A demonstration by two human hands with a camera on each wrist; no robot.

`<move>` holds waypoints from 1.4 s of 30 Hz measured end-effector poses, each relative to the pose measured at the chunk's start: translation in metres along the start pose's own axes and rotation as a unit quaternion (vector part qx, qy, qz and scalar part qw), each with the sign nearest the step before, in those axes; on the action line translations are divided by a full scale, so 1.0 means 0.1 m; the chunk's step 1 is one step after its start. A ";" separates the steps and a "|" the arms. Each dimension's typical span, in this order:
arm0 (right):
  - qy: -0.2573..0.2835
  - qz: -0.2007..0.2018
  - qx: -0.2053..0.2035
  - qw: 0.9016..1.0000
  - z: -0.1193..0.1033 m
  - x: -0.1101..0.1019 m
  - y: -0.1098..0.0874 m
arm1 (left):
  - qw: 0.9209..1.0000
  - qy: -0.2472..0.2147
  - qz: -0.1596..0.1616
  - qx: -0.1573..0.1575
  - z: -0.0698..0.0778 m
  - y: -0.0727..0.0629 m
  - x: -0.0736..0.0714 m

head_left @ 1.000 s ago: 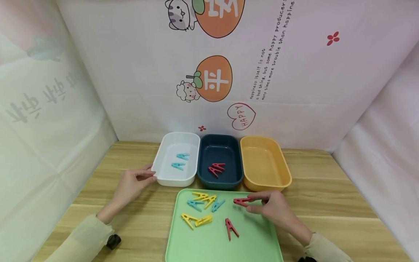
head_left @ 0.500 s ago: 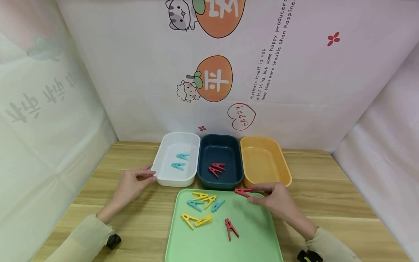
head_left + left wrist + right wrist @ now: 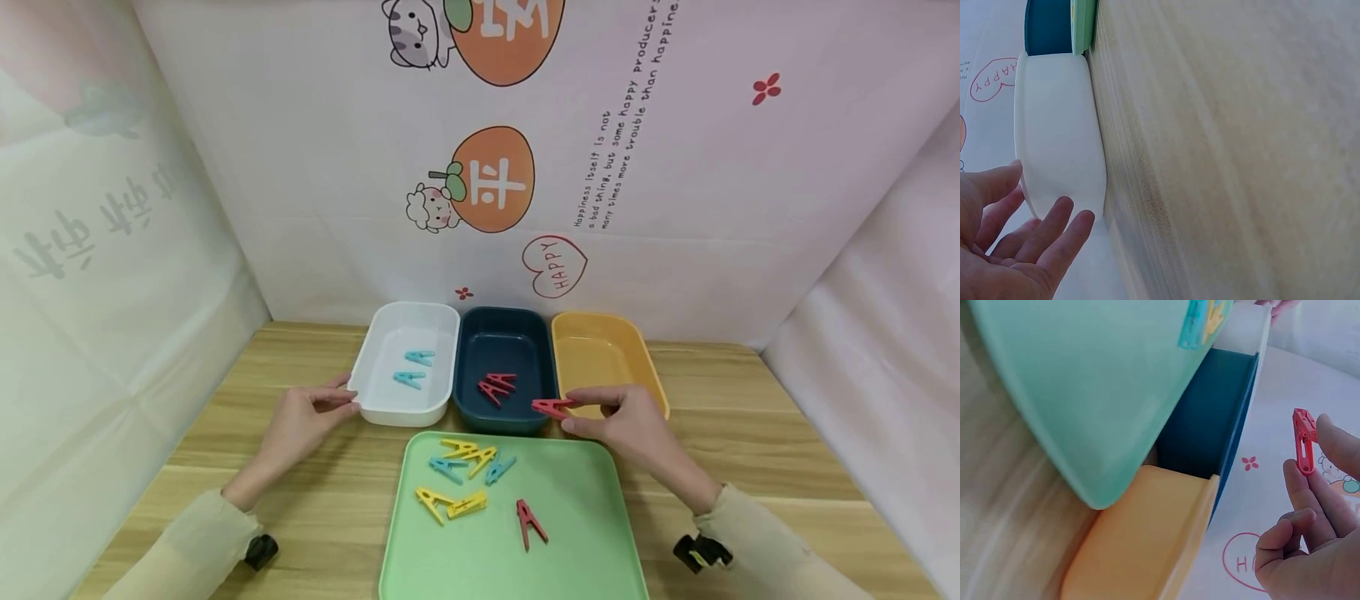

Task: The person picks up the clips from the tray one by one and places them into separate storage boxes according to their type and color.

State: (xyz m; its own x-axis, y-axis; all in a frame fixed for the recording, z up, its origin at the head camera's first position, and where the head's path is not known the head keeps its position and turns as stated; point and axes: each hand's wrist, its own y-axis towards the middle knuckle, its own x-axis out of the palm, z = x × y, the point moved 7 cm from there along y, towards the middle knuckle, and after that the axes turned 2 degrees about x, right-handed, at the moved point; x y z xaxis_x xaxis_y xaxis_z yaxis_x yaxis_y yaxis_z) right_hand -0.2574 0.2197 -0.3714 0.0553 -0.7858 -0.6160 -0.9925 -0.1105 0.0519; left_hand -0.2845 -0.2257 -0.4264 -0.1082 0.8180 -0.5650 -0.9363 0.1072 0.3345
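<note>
The right hand (image 3: 630, 423) is pinching a red clothespin (image 3: 550, 407) between thumb and fingertips; this clothespin is no longer hovering over the far edge of the green tray (image 3: 585, 542), but is now hanging at the near right corner of the dark blue box (image 3: 495, 422); the change seems to be bringing it closer to the two red clothespins (image 3: 497, 388) lying inside, though the pinch is not yet loosening; the left hand (image 3: 306, 423) is staying at the white box (image 3: 403, 417), relaxed fingers touching its rim; a last red clothespin (image 3: 529, 523) is lying on the tray.
</note>
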 end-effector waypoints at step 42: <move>-0.065 -0.031 0.027 0.997 -0.17 0.22 1.01 | 1.000 -0.004 0.000 -0.003 0.00 -0.01 0.00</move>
State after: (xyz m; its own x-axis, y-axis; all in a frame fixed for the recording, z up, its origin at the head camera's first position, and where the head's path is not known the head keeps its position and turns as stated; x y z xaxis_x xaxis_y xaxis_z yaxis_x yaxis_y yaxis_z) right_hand -0.3548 0.1810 -0.3661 0.1066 -0.6926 -0.7134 -0.9921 -0.1214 -0.0303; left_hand -0.2838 -0.2254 -0.4267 -0.1049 0.8225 -0.5590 -0.9384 0.1042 0.3294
